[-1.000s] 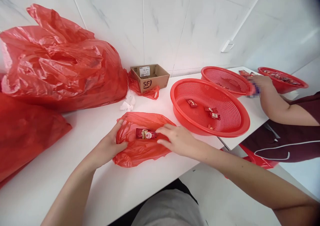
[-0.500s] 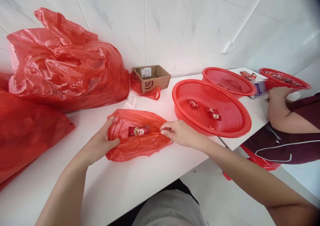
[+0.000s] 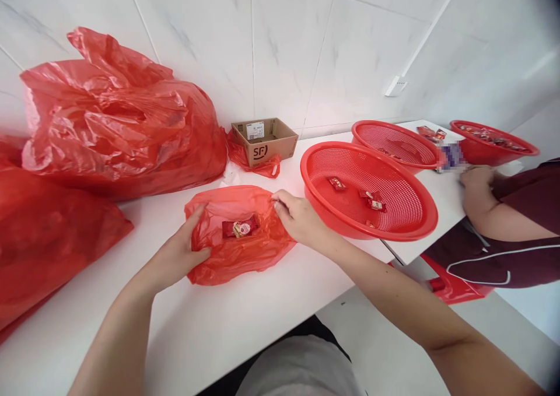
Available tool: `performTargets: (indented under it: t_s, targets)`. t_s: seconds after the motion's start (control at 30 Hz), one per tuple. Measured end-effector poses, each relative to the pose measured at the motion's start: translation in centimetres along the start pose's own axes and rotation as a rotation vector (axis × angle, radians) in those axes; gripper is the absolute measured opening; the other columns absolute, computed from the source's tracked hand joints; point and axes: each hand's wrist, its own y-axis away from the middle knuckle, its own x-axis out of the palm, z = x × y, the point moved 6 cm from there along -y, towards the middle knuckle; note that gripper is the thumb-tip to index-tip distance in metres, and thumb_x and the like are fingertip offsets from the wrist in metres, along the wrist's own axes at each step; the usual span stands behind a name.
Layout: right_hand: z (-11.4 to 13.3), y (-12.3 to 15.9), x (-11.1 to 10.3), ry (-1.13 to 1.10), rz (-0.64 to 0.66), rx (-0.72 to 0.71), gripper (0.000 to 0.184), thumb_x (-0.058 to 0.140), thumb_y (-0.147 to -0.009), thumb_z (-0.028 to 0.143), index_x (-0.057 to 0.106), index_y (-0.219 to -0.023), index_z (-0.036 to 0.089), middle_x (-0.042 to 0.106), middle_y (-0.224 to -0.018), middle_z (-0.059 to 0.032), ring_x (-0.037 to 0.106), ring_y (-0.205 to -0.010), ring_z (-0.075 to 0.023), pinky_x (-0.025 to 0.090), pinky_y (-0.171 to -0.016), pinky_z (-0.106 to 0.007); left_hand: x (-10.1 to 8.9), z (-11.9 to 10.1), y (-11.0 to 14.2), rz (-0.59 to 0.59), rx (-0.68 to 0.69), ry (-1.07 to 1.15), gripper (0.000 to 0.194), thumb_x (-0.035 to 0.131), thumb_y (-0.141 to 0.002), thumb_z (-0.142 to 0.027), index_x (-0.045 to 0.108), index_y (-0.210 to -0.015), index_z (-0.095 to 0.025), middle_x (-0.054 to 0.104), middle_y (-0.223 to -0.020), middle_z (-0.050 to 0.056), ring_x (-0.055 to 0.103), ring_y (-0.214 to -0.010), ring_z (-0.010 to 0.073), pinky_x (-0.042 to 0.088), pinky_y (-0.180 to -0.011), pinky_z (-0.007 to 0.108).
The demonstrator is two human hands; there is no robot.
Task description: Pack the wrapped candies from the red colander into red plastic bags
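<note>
A thin red plastic bag point(image 3: 223, 267) lies on the white table with its mouth spread open. Inside it rests a small red packaged snack point(image 3: 240, 227) with a round pale mark. At the bag's left side is my left hand point(image 3: 175, 256), thumb and fingers wide apart against the plastic. My right hand point(image 3: 300, 216) pinches the bag's upper right rim between thumb and fingers. Just right of that hand stands a red perforated basket point(image 3: 321, 163) holding several small red packets point(image 3: 336, 183).
Large filled red bags point(image 3: 126, 133) crowd the left. A cardboard box point(image 3: 273, 148) sits by the tiled wall. Further right are a second red basket point(image 3: 363, 129), a third basket with many packets point(image 3: 494, 136), and another person's arm point(image 3: 490, 200) in a dark red sleeve.
My right hand has moved up and left and now grips the bag's rim. The bag's mouth is wider. The left hand's fingers now show further inside the edge.
</note>
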Motion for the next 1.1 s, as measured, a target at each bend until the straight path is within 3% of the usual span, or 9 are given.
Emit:
performTargets:
  t_s: [0.17, 0.27, 0.33, 0.5, 0.67, 0.8, 0.9, 0.97, 1.1]
  targets:
    - [-0.4, -0.2, -5.8, -0.400, -0.213, 0.005, 0.025, 0.032, -0.100, 0.033, 0.051, -0.113, 0.023, 0.064, -0.092, -0.0012, 0.058, -0.063, -0.0107, 0.046, -0.057, -0.022, -0.4, -1.2, 0.4, -0.023, 0.094, 0.011, 0.082, 0.060, -0.081, -0.046, 0.025, -0.155, -0.031, 0.052, -0.145, 0.007, 0.057, -0.121, 0.0312, 0.045, -0.104, 0.046]
    - [-3.5, -1.6, -11.2, -0.181, -0.349, 0.036, 0.025, 0.035, -0.098, 0.029, 0.051, -0.117, 0.024, 0.066, -0.100, -0.0034, 0.061, -0.069, -0.0129, 0.048, -0.062, -0.025, -1.1, -2.0, 0.9, -0.121, 0.142, -0.015, 0.068, 0.059, -0.084, -0.053, 0.040, -0.147, -0.036, 0.046, -0.149, 0.002, 0.043, -0.136, 0.0296, 0.033, -0.114, 0.047]
    - [-6.7, -2.9, -13.5, 0.097, -0.290, 0.129, 0.026, 0.040, -0.096, 0.029, 0.056, -0.115, 0.023, 0.068, -0.101, -0.0053, 0.064, -0.077, -0.0166, 0.050, -0.073, -0.030, -1.6, -2.5, 1.1, -0.224, 0.192, -0.023, 0.062, 0.059, -0.084, -0.053, 0.043, -0.143, -0.040, 0.042, -0.152, -0.001, 0.036, -0.141, 0.0266, 0.028, -0.117, 0.045]
    - [-15.6, -3.9, -12.4, 0.457, 0.242, 0.414, 0.046, 0.055, -0.090, 0.035, 0.053, -0.134, 0.019, 0.063, -0.127, -0.0147, 0.061, -0.110, -0.0292, 0.047, -0.090, -0.037, -1.6, -2.7, 0.9, -0.345, 0.215, -0.048, 0.067, 0.059, -0.084, -0.055, 0.038, -0.146, -0.040, 0.034, -0.156, 0.002, 0.026, -0.147, 0.0247, 0.020, -0.120, 0.047]
    - [-17.5, -2.8, -9.0, 0.438, 0.425, 0.370, 0.032, 0.064, -0.084, 0.027, 0.064, -0.116, 0.024, 0.068, -0.114, -0.0122, 0.066, -0.095, -0.0272, 0.049, -0.079, -0.035, 0.0, -1.6, 0.4, -0.153, 0.057, -0.087, 0.068, 0.057, -0.083, -0.059, 0.042, -0.145, -0.036, 0.024, -0.159, 0.007, 0.033, -0.143, 0.0332, 0.036, -0.112, 0.052]
    - [-14.6, -3.4, -9.5, 0.449, 0.446, 0.306, 0.021, 0.067, -0.079, 0.024, 0.065, -0.100, 0.021, 0.069, -0.102, -0.0102, 0.065, -0.088, -0.0262, 0.048, -0.075, -0.034, 0.4, -1.5, 0.7, -0.064, 0.039, -0.036, 0.075, 0.059, -0.082, -0.054, 0.035, -0.149, -0.031, 0.035, -0.155, 0.009, 0.042, -0.137, 0.0342, 0.040, -0.110, 0.050]
    - [-8.4, -3.8, -11.6, 0.268, 0.191, 0.189, 0.026, 0.062, -0.085, 0.031, 0.058, -0.110, 0.022, 0.066, -0.111, -0.0080, 0.064, -0.096, -0.0236, 0.050, -0.079, -0.033, 0.3, -1.9, 1.2, -0.063, 0.040, 0.007, 0.087, 0.063, -0.080, -0.048, 0.023, -0.155, -0.028, 0.042, -0.152, 0.011, 0.045, -0.135, 0.0341, 0.036, -0.112, 0.050]
    - [-3.0, -2.8, -11.7, -0.112, 0.038, 0.086, 0.030, 0.058, -0.089, 0.039, 0.053, -0.115, 0.024, 0.063, -0.117, -0.0068, 0.065, -0.093, -0.0193, 0.053, -0.074, -0.030, 0.5, -2.2, 1.5, -0.041, 0.035, 0.043, 0.090, 0.064, -0.079, -0.045, 0.019, -0.156, -0.030, 0.046, -0.151, 0.010, 0.050, -0.132, 0.0340, 0.039, -0.110, 0.049]
    - [6.6, 1.0, -4.3, -0.591, 0.423, -0.134, 0.033, 0.052, -0.094, 0.043, 0.047, -0.122, 0.025, 0.062, -0.115, -0.0052, 0.069, -0.083, -0.0140, 0.057, -0.068, -0.027, 1.1, -2.7, 2.0, 0.010, 0.089, 0.082, 0.089, 0.065, -0.079, -0.039, 0.019, -0.156, -0.033, 0.047, -0.151, 0.006, 0.054, -0.129, 0.0327, 0.048, -0.102, 0.043]
